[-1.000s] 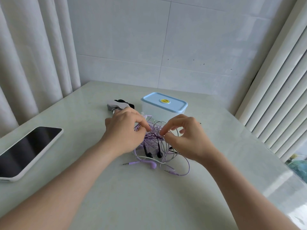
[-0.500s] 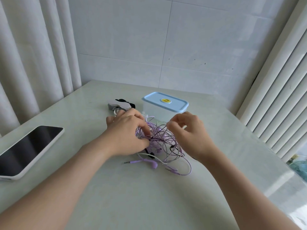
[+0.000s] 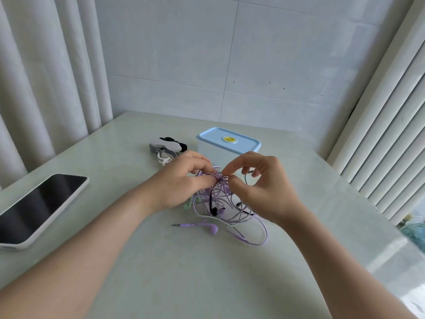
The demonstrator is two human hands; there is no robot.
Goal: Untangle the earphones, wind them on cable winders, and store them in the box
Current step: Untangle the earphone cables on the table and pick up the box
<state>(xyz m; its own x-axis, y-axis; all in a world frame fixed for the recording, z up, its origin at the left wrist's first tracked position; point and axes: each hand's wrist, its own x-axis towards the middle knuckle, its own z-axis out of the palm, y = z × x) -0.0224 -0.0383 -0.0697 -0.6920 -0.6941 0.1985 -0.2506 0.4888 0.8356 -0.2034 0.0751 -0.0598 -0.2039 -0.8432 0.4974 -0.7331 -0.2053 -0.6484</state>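
A tangle of earphones [image 3: 219, 200] (mostly purple cords, with black, white and a little green among them) sits around the middle of the counter [image 3: 149, 272], its top lifted off the surface. The left hand [image 3: 181, 183] has its fingers curled and pressed together on the purple cords at the top of the tangle, gripping them. The right hand [image 3: 262, 189] meets it there. Its thumb and forefinger pinch a strand at the knot, and its other fingers curl loosely above, holding nothing. A purple plug [image 3: 184, 225] and earbud [image 3: 212, 229] trail out flat toward the near edge. Behind the hands, toward the far edge, stands the box [image 3: 220, 153] with its blue lid [image 3: 243, 143] on. Just left of it lie the cable winders [image 3: 164, 146], grey, white and black. A phone [image 3: 39, 203] lies screen up at the left edge.
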